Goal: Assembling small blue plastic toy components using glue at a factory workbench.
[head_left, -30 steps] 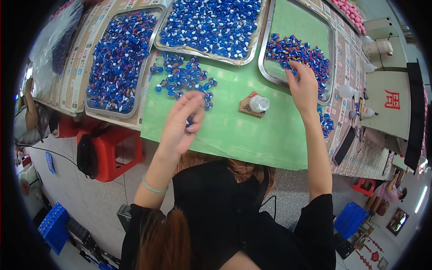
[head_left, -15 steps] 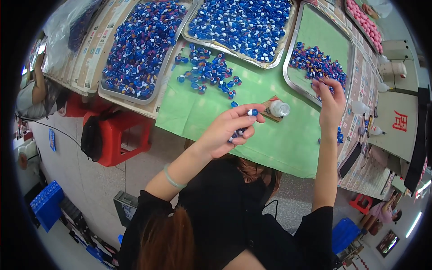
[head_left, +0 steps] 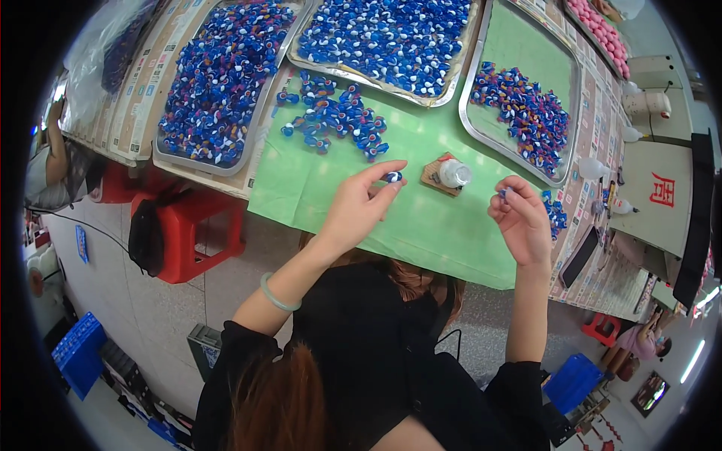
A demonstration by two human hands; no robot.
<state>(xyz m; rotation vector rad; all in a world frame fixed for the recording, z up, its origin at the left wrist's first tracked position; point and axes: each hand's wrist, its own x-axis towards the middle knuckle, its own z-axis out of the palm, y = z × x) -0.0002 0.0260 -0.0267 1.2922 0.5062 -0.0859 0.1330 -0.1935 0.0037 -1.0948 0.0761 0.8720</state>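
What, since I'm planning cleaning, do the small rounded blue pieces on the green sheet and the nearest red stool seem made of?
Small blue pieces: perhaps glossy plastic or glass, judging by their glints. Nearest red stool: probably smooth moulded plastic, from its uniform colour.

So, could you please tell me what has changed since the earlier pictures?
The right hand has come back from the right tray toward the person, now holding a small blue piece. The left hand has moved right, away from the loose pile, with a blue-and-white piece between its fingers. The tray and jar stayed put.
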